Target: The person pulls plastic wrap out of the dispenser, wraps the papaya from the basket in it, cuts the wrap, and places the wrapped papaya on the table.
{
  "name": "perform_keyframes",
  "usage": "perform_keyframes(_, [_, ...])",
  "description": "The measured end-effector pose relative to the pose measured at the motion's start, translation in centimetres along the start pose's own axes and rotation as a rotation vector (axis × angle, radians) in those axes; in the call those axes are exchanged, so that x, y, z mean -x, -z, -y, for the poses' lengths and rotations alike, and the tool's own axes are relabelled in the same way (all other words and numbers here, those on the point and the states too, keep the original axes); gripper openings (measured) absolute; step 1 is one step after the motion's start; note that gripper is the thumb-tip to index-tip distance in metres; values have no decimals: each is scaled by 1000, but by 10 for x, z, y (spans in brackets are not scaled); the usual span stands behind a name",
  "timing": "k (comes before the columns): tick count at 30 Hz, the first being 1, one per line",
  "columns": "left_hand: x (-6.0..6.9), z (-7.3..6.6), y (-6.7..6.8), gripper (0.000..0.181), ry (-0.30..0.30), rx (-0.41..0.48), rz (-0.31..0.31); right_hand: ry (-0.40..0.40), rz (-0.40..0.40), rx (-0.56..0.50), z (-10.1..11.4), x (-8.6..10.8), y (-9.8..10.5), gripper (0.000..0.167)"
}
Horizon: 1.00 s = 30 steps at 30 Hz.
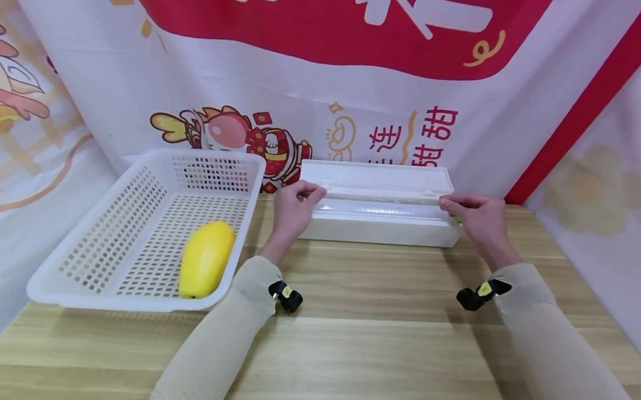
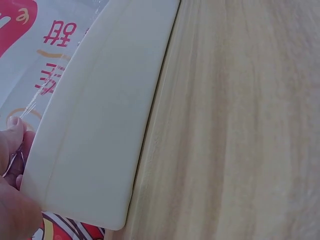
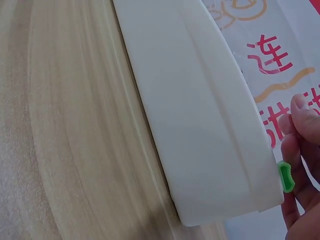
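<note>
A long white box (image 1: 379, 230) with its lid (image 1: 376, 176) raised stands near the back of the table, a roll of clear film (image 1: 380, 209) inside. At the box's left end my left hand (image 1: 293, 210) pinches the film's edge between thumb and fingers; the left wrist view shows that hand (image 2: 15, 175) beside the box (image 2: 100, 115). My right hand (image 1: 479, 223) pinches the film at the right end. In the right wrist view a small green piece (image 3: 286, 176) on the box's end lies against the fingers of this hand (image 3: 302, 165). Clear film stretches between both hands.
Left of the box is a white perforated basket (image 1: 141, 303) holding a yellow, mango-like fruit (image 1: 207, 259). A printed cloth (image 1: 224, 74) hangs right behind the box and basket. Wood-grain tabletop (image 1: 378, 348) extends in front of the box.
</note>
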State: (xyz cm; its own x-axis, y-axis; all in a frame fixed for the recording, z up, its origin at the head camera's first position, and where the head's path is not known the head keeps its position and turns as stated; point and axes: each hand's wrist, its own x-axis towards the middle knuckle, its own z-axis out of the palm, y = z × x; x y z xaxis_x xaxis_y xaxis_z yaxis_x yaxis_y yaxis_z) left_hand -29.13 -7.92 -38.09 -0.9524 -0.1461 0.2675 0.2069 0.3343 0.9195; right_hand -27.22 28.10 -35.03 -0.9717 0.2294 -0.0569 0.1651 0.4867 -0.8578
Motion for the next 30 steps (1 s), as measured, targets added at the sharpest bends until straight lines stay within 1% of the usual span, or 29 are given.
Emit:
perform_keyframes(3, [1, 0, -1, 16, -15, 6, -11, 19, -2, -5, -2, 2, 1, 61])
perform_keyframes(9, [1, -2, -3, 15, -47, 22, -47, 73, -25, -32, -3, 7, 1, 57])
perform_keyframes(15, [3, -6, -4, 15, -77, 41, -74, 84, -48, -75, -3, 11, 3, 57])
perform_keyframes(18, [3, -6, -3, 16, -75, 54, -81, 73, -50, -79, -1, 12, 5, 57])
perform_keyframes(23, [2, -7, -3, 18, -60, 75, -74, 51, -51, -84, 0, 15, 7, 57])
perform_keyframes(30, [2, -12, -2, 17, -58, 120, -81, 87, -62, -129, 3, 16, 8, 54])
